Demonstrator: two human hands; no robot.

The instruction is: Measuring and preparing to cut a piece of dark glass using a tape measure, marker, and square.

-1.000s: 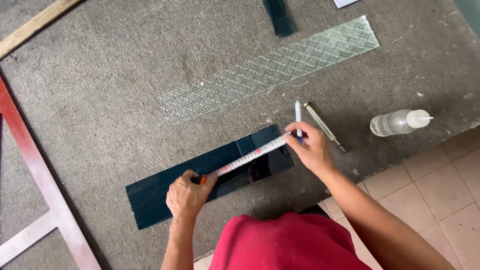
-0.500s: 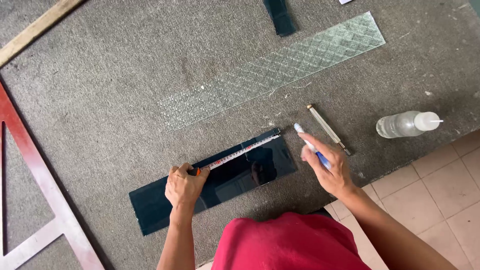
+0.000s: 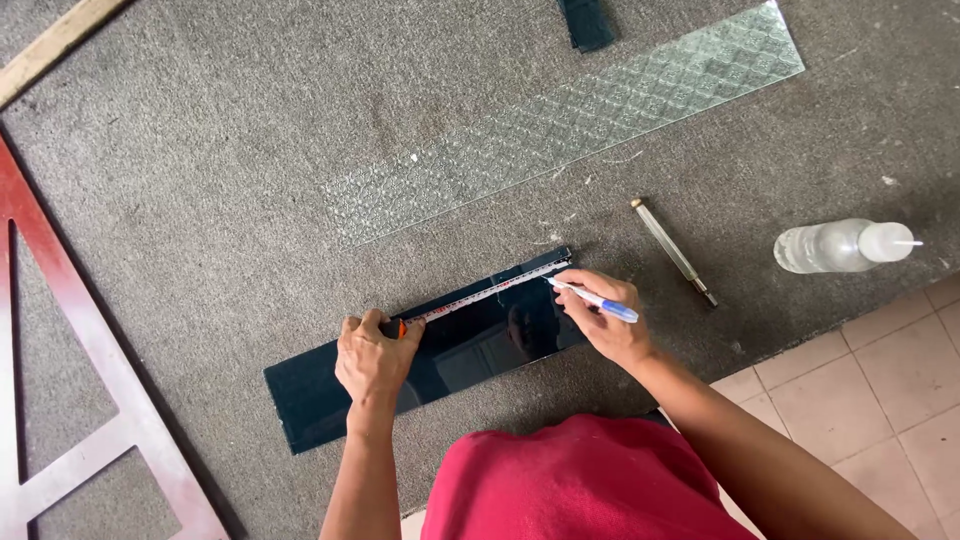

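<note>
A red frame (image 3: pixel 60 330) lay at the left of the carpeted desk (image 3: pixel 200 170). The tape (image 3: pixel 480 295) was pinned on the dark glass (image 3: pixel 330 400) by the left hand (image 3: pixel 375 360), clamped on its case. The right hand (image 3: pixel 605 320), closed on a pen (image 3: pixel 595 297), was set at the tape's end; no mark could be made out. Beyond lay patterned glass (image 3: pixel 570 125), a cutter (image 3: pixel 675 250) untouched, and a bottle (image 3: pixel 840 245).

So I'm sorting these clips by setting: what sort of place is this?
Probably a glass-cutting workshop. On a carpet-covered bench lie a dark glass strip and a patterned glass strip, with a slim cutter-like tool beside them. The left hand holds a tape measure; the right hand marks with a pen.
</note>
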